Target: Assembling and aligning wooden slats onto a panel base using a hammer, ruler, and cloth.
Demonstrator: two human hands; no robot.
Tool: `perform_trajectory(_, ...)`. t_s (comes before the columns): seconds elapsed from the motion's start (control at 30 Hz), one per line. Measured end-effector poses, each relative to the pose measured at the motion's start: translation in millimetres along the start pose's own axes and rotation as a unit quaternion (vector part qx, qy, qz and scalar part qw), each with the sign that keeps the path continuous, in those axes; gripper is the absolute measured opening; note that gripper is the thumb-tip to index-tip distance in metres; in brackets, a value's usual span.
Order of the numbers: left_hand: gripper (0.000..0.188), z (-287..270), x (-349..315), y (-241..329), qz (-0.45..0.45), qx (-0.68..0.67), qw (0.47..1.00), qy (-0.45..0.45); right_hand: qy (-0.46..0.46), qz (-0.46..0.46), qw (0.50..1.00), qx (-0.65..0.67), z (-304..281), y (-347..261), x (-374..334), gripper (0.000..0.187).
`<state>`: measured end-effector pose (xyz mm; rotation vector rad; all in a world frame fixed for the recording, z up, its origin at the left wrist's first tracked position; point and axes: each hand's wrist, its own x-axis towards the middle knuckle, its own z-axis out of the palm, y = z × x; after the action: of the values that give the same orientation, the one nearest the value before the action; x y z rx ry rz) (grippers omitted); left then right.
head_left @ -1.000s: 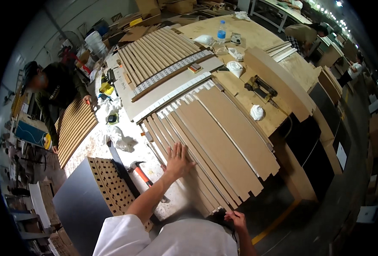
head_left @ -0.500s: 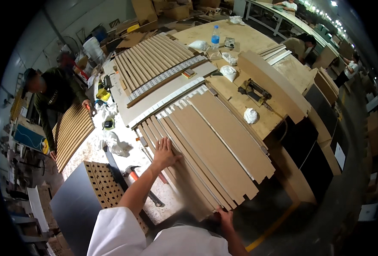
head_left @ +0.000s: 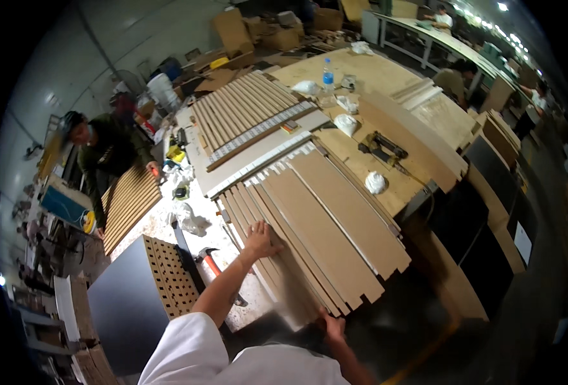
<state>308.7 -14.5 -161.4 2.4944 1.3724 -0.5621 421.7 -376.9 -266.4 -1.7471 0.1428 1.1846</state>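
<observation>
A set of long brown board strips (head_left: 326, 212), with narrow pale gaps between some of them, lies side by side on the work table before me. My left hand (head_left: 260, 241) rests palm down on the left strips, its fingers stretched out. At their near end, my right hand (head_left: 334, 327) pinches the edge of a strip, its lower fingers partly hidden. Beside my left forearm lies a claw hammer (head_left: 211, 262) with an orange and black handle, partly covered by the arm. A white-marked strip (head_left: 258, 164) runs across the boards' far end.
Left stands a stack of dark panels (head_left: 120, 301) with notched edges. A co-worker (head_left: 107, 151) handles a slatted panel (head_left: 130, 205). Farther off lie another slatted panel (head_left: 242, 115), a water bottle (head_left: 327, 76), a nail gun (head_left: 383, 149) and white bags (head_left: 345, 124).
My view has turned slightly left, so the scene sits farther right in the picture. Both hands keep nearly the same places on the strips.
</observation>
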Motion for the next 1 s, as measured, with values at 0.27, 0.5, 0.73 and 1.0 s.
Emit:
perform_trajectory(0.27,0.106,1,-11,1,-0.039,-0.031,0.998,-0.025,-0.131,-0.006,0.99,0.053,-6,-45,-42,0.039)
perform_trajectory(0.5,0.104,9,-41,66,0.022,-0.078,0.996,0.032,-0.132,0.017,0.986,0.105,-35,-46,-28,0.029)
perform_trajectory(0.73,0.114,16,-48,71,0.044,-0.07,0.995,0.049,-0.136,-0.035,0.989,0.04,-51,-39,-22,0.028)
perform_trajectory(1.0,0.128,13,-6,16,0.06,-0.101,0.99,0.079,-0.063,0.026,0.992,-0.103,-7,-75,-30,0.04)
